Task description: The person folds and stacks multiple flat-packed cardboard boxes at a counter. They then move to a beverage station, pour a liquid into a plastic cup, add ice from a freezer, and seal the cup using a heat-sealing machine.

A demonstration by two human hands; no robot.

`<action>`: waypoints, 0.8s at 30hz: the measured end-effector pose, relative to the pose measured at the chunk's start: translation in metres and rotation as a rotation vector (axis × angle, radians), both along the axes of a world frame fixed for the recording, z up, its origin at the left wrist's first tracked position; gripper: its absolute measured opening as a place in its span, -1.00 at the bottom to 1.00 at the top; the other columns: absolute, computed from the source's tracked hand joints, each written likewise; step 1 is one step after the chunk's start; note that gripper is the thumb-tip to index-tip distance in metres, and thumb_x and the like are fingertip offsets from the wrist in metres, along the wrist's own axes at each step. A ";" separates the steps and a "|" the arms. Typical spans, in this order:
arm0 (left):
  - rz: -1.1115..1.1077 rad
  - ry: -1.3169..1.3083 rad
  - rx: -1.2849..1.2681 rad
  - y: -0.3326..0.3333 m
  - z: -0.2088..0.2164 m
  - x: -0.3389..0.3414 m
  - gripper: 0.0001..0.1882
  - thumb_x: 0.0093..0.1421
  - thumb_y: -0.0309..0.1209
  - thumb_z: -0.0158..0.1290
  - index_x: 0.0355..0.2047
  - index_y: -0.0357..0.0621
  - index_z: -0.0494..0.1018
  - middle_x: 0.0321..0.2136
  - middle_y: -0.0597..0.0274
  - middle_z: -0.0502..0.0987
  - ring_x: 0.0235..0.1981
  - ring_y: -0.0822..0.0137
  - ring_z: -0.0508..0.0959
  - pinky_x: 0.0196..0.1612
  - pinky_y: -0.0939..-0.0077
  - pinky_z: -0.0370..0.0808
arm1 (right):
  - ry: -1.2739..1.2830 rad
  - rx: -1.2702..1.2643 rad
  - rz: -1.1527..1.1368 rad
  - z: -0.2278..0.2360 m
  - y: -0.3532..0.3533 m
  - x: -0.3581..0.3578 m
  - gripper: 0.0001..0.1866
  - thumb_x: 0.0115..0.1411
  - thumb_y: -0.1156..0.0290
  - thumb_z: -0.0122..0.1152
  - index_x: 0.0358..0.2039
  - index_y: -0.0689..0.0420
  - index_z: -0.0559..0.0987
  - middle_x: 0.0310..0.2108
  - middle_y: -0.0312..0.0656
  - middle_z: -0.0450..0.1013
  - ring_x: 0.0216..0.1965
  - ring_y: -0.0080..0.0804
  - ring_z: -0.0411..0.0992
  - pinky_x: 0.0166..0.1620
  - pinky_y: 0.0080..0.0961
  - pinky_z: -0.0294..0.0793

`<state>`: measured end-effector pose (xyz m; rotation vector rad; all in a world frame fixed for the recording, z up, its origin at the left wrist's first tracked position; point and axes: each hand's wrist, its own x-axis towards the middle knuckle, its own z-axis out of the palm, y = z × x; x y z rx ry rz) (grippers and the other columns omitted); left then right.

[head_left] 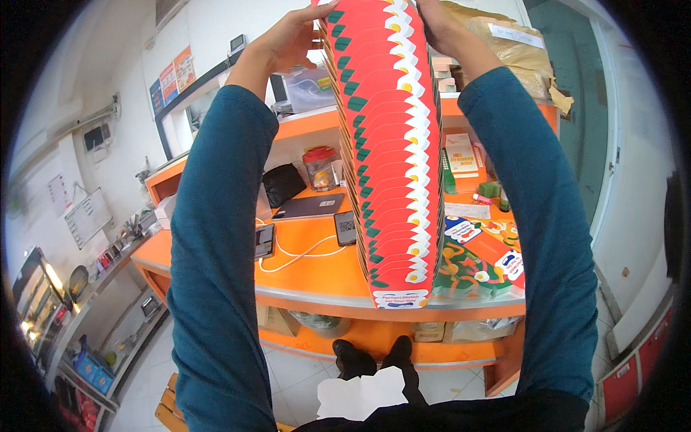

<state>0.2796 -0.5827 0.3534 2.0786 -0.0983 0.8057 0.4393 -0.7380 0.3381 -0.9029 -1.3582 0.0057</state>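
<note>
A tall stack of nested red paper food boxes [392,165], printed with white egg-like flowers and green leaves, rises from the front edge of the orange counter. Both my arms reach up around it. At the upper left side of the stack is my left hand [288,37], fingertips against the top boxes and lower fingers spread loosely. On the opposite side my right hand [448,34] holds the upper right edge, its fingers partly hidden behind the stack. The stack's top runs out of the picture.
On the orange counter [309,277] lie a phone with a cable [264,241], another phone [345,229], a closed laptop [309,207], a black pouch [283,185] and a red-lidded jar [320,169]. Printed flat packaging [479,255] lies right of the stack. A wrapped brown package [507,54] stands above.
</note>
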 end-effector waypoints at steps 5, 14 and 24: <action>-0.213 -0.057 -0.076 -0.030 -0.009 0.002 -0.35 -0.09 0.16 -0.01 -0.20 -0.15 0.40 -0.21 0.09 0.40 -0.15 0.23 0.34 -0.14 0.28 0.26 | -0.136 -0.054 0.020 0.009 -0.012 0.001 -0.27 -0.04 -0.26 -0.09 -0.01 0.05 0.30 -0.21 -0.16 0.33 -0.26 -0.42 0.24 -0.20 -0.44 0.21; -0.098 -0.349 0.044 -0.026 -0.034 0.023 -0.32 0.05 0.19 -0.23 -0.06 -0.10 0.32 -0.14 0.18 0.42 -0.07 0.29 0.34 -0.08 0.39 0.26 | -0.082 0.041 0.063 -0.024 0.004 0.020 -0.16 -0.05 -0.27 -0.08 0.08 0.12 0.16 -0.04 -0.06 0.24 -0.01 -0.29 0.17 0.01 -0.34 0.13; -0.071 -0.350 -0.093 -0.037 -0.031 0.010 -0.22 -0.01 0.31 -0.34 0.03 0.00 0.23 -0.02 0.16 0.30 -0.01 0.20 0.26 0.02 0.15 0.16 | -0.362 0.017 0.243 -0.006 0.002 0.007 -0.10 -0.06 -0.29 -0.08 0.08 0.21 0.16 0.14 -0.07 0.03 0.14 -0.20 -0.01 0.13 -0.28 0.00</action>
